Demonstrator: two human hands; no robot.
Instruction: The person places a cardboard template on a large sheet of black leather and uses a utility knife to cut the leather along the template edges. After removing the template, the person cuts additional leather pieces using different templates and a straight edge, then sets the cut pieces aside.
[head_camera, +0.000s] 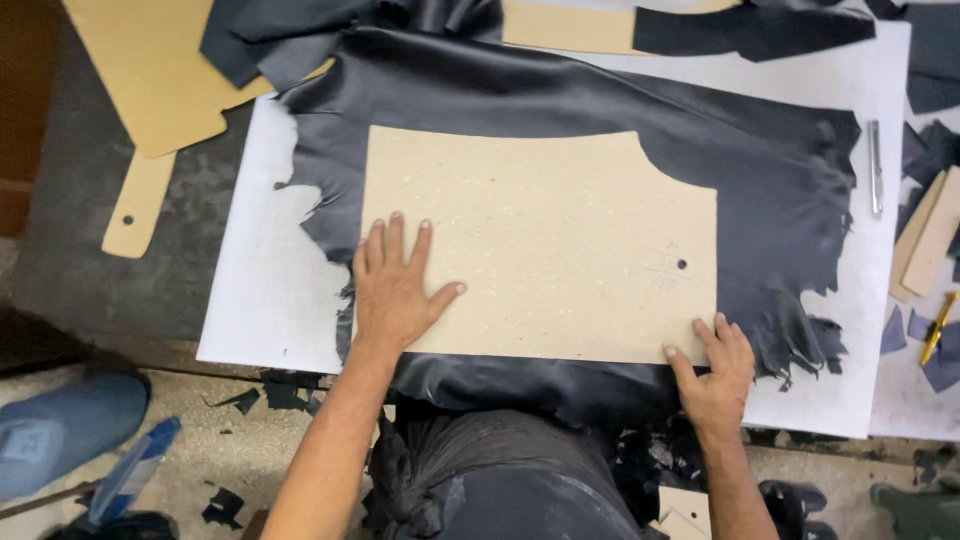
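Observation:
A tan cardboard pattern (560, 240) lies flat on a sheet of black leather (600, 110), which is spread over a white cutting board (270, 290). My left hand (392, 285) presses flat on the pattern's near left corner, fingers spread. At the pattern's near right corner my right hand (715, 375) rests with its fingertips on the card's edge and on the leather beside it. Neither hand grips anything. The leather's ragged edges stick out on the left and right, and its near part hangs over the board's front edge toward my lap.
More tan cardboard patterns (150, 70) lie at the far left, and black leather pieces (750, 28) at the back. A slim metal knife (875, 165) lies on the board's right edge. Card strips (930, 235), a yellow tool (938, 328) and leather scraps sit at far right. Offcuts litter the floor.

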